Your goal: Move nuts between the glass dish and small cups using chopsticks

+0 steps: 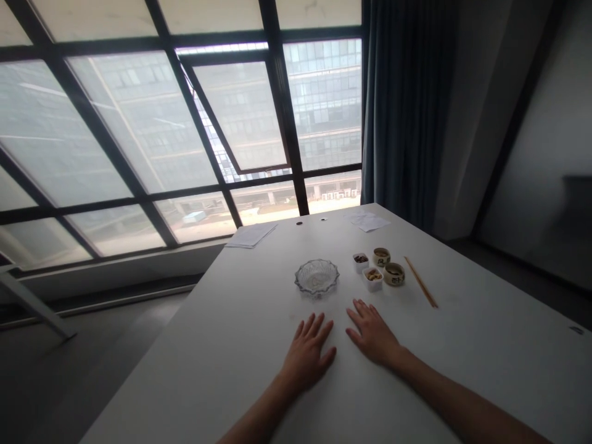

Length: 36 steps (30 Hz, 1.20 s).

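Counter (462, 370) open to its left edge; my left grip (308, 353) and right grip (372, 334) lie released, flat, before a glass ashtray (317, 277).

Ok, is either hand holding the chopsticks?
No, the left hand and right hand lie flat and open on the table, apart from the chopsticks.

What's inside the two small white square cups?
The nearer white cup holds tan pieces, the farther white cup dark reddish pieces; too small to identify, and the contents hide the cups' bottoms.
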Each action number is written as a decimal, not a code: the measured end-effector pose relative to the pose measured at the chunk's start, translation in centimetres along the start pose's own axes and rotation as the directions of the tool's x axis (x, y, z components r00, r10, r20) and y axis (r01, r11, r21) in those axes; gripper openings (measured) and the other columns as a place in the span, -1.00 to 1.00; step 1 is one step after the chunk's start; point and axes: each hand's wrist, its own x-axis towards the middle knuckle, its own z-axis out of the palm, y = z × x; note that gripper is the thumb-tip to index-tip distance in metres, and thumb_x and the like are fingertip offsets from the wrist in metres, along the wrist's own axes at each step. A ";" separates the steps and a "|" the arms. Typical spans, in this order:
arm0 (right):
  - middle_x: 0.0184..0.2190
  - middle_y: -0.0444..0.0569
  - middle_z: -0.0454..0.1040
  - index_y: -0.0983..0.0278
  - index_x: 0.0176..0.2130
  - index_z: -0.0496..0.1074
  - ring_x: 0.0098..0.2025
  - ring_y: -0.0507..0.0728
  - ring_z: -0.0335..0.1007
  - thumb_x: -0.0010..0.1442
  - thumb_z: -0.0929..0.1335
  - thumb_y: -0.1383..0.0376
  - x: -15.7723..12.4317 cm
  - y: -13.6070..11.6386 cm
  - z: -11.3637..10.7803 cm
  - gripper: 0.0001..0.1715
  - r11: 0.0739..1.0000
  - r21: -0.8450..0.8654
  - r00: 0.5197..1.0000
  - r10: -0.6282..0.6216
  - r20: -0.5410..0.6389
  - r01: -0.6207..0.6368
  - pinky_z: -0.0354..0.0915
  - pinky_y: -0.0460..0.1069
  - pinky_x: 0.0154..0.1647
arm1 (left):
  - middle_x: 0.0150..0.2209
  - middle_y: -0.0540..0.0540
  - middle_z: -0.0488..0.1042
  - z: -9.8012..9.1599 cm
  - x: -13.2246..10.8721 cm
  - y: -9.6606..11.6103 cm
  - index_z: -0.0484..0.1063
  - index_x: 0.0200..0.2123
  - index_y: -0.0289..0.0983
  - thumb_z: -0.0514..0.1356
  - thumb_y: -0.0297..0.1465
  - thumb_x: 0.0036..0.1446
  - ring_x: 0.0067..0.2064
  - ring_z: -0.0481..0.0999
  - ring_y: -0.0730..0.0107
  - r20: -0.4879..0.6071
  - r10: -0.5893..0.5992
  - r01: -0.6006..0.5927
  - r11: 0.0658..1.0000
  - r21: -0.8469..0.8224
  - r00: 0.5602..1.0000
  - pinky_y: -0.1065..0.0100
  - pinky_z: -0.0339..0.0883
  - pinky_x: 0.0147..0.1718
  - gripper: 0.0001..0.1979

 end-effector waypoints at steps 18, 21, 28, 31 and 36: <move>0.31 0.20 0.35 0.30 0.15 0.55 0.38 0.30 0.21 0.23 0.35 0.32 0.4 2.1 -0.8 -0.50 0.980 0.191 0.998 -0.050 -0.027 0.054 0.03 0.21 0.41 | 0.44 -0.10 0.15 -0.3 0.4 -0.2 0.33 0.33 -0.01 0.16 -0.23 0.32 0.46 0.01 -0.05 -0.071 -0.005 -0.003 0.992 -0.122 0.997 -0.13 -0.28 0.40 -0.48; 0.24 0.17 0.45 0.30 0.03 0.61 0.32 0.28 0.31 0.23 0.35 0.32 0.4 2.4 -1.2 -0.59 0.964 0.257 0.996 -0.053 -0.075 0.071 0.14 0.16 0.35 | 0.35 -0.17 0.29 -0.9 0.5 0.1 0.43 0.25 -0.06 0.18 -0.26 0.28 0.40 0.13 -0.11 -0.104 -0.002 -0.016 0.985 -0.172 0.995 -0.12 -0.13 0.36 -0.53; -0.36 0.00 0.65 0.28 -0.30 0.62 -0.30 0.19 0.55 0.33 0.27 0.19 0.9 2.8 -1.8 -0.61 0.921 0.386 0.968 0.039 -0.247 0.061 0.39 0.04 -0.17 | -0.13 -0.15 0.53 -1.7 0.2 1.3 0.59 -0.15 -0.14 0.19 -0.27 0.25 -0.05 0.46 0.10 -0.100 -0.003 -0.035 0.924 -0.380 0.995 0.17 0.30 0.05 -0.80; -0.34 0.02 0.63 0.28 -0.25 0.58 -0.30 0.19 0.52 0.35 0.21 0.20 1.1 3.1 -2.0 -0.61 0.911 0.408 0.938 0.089 -0.335 0.060 0.35 0.03 -0.17 | -0.30 -0.08 0.56 -1.6 0.3 1.9 0.57 -0.15 -0.21 0.15 -0.24 0.27 -0.32 0.48 0.27 -0.001 -0.027 0.023 0.866 -0.500 1.000 0.32 0.35 -0.28 -0.76; -0.39 -0.03 0.58 0.24 -0.23 0.52 -0.33 0.17 0.49 0.31 0.17 0.28 1.0 3.2 -2.0 -0.64 0.904 0.423 0.909 0.124 -0.398 0.062 0.32 0.01 -0.20 | -0.24 -0.08 0.61 -1.7 2.0 2.4 0.55 -0.06 -0.25 0.28 -0.17 0.20 -0.43 0.50 0.40 0.145 -0.025 0.113 0.765 -0.634 0.989 0.44 0.29 -0.48 -0.66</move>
